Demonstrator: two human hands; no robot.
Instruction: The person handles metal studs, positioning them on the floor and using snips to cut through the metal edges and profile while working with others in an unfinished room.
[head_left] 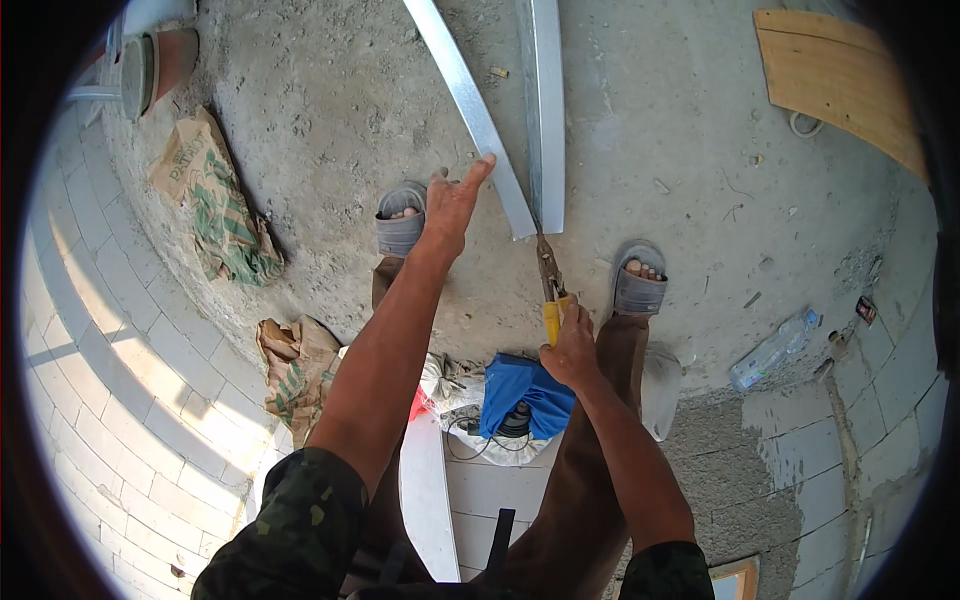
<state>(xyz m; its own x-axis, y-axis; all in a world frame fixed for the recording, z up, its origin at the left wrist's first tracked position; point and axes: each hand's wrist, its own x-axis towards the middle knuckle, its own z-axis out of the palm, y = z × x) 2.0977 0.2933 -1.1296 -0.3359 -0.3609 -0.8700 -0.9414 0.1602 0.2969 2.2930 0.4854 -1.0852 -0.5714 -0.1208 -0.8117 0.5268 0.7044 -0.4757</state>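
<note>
My right hand is closed round the yellow handles of metal snips. The snips point away from me, with their jaws at the near ends of two galvanized metal profiles. The left profile slants up to the left, and the right one runs nearly straight away from me; their near ends come close together at the jaws. My left hand has its fingers stretched out, with one fingertip at the left profile's edge. I cannot tell whether it presses on the metal.
Sandalled feet stand either side on rough concrete. Crumpled paper sacks lie left, below a bucket. A blue cloth and a corded tool sit between my legs. A plastic bottle and a wooden board are right.
</note>
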